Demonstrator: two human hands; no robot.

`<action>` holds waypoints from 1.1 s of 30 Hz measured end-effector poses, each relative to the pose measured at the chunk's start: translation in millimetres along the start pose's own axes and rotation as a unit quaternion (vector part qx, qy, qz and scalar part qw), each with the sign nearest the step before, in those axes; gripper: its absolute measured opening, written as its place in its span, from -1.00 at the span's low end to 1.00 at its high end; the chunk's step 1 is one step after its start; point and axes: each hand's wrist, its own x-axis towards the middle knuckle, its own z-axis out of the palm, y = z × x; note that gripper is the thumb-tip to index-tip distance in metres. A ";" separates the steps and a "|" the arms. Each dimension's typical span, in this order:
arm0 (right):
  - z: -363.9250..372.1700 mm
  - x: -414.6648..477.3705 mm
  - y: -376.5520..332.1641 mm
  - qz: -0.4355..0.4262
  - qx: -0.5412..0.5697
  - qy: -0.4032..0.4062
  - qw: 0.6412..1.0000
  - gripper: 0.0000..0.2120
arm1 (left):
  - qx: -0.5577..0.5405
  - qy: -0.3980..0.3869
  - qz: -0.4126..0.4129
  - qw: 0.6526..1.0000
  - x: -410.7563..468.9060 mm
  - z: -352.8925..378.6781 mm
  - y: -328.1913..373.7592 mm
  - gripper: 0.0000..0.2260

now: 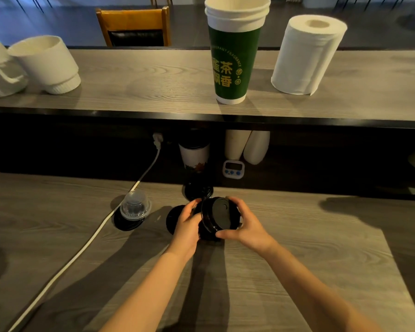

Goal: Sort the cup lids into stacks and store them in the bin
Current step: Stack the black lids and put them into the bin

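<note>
Held item: stack of black round plastic cup lids (217, 215), tipped on edge between both hands, low at the grey wood-grain counter (297, 248); whether it touches is unclear.
Left hand (187, 225): fingers curled against the stack's left side.
Right hand (248, 226): fingers (233, 202) over the top rim, thumb at the lower rim, gripping.
Nearby: single black lid (198, 190) flat just behind; clear dome lid (135, 207) well left.
Room: counter surface stretches right of the right hand; white cable (82, 250) crosses diagonally on the left.
</note>
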 end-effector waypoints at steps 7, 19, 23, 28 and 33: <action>3.2 -11.4 -11.9 -0.050 -0.078 -0.004 0.996 -0.12 | -0.075 -0.024 0.000 0.997 -22.7 0.7 4.8 -0.65; 7.8 -27.0 -30.3 0.010 -0.005 -0.080 0.997 -0.22 | 0.019 -0.018 0.096 0.995 -35.7 -16.8 1.4 -0.60; 13.3 -25.1 -33.9 0.086 0.039 -0.070 0.993 -0.55 | 0.006 -0.018 0.083 0.996 -37.6 -27.4 1.6 -0.60; 25.4 -15.3 -35.3 0.086 0.019 -0.059 0.994 -0.58 | -0.015 -0.019 0.058 0.998 -37.5 -41.4 0.4 -0.56; 39.6 9.4 -42.4 0.091 -0.014 -0.079 0.993 -0.52 | -0.042 0.000 0.032 0.999 -23.1 -58.6 13.2 -0.66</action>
